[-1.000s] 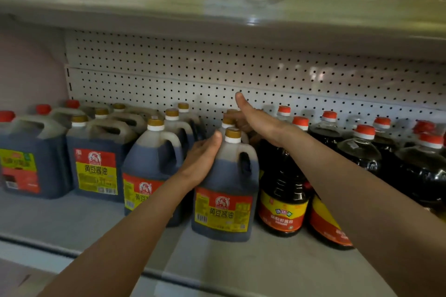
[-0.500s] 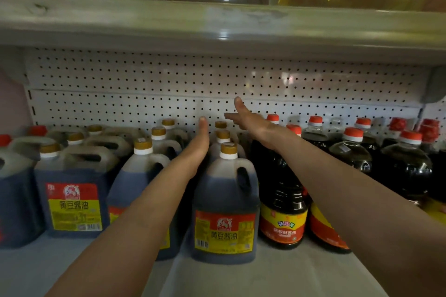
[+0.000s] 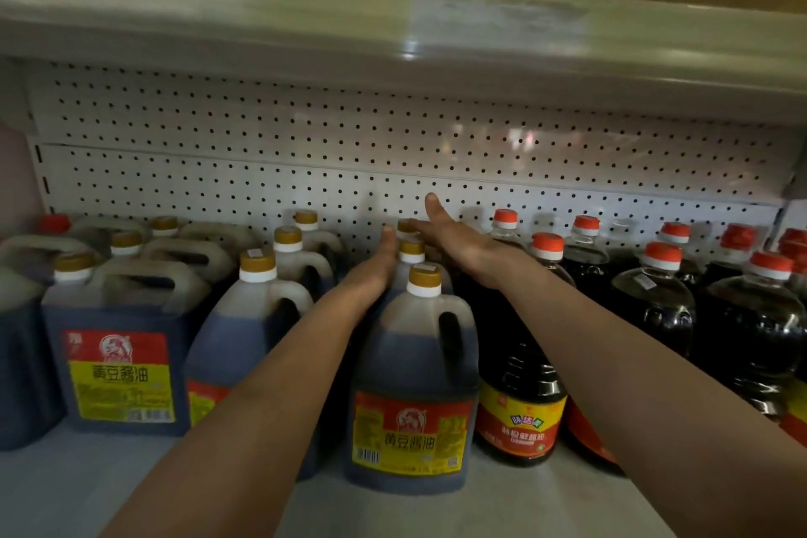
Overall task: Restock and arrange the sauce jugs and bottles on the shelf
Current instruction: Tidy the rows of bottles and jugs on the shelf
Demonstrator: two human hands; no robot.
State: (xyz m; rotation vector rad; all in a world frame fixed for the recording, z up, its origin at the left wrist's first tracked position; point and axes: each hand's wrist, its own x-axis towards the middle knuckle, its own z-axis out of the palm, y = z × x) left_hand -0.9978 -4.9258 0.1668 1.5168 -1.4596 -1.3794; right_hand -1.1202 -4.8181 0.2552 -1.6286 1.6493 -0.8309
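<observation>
A row of gold-capped soy sauce jugs runs back from the front jug (image 3: 412,384), which carries a red and yellow label. My left hand (image 3: 373,264) lies flat along the left side of this row, fingers straight, behind the front jug. My right hand (image 3: 454,238) reaches over the right side of the row, fingers extended toward the rear jug's cap (image 3: 406,226), thumb raised. Neither hand grips anything. A second gold-capped jug (image 3: 257,319) stands just left of my left arm.
Large square jugs (image 3: 118,345) fill the shelf's left part. Dark round bottles with red caps (image 3: 655,301) crowd the right, one labelled bottle (image 3: 519,406) beside the front jug. A pegboard back wall (image 3: 393,153) and an upper shelf (image 3: 393,26) close the space above.
My left hand has let go of the front jug's shoulder and slid back along the row, now flat. My right hand has opened and moved deeper. The view has come closer.
</observation>
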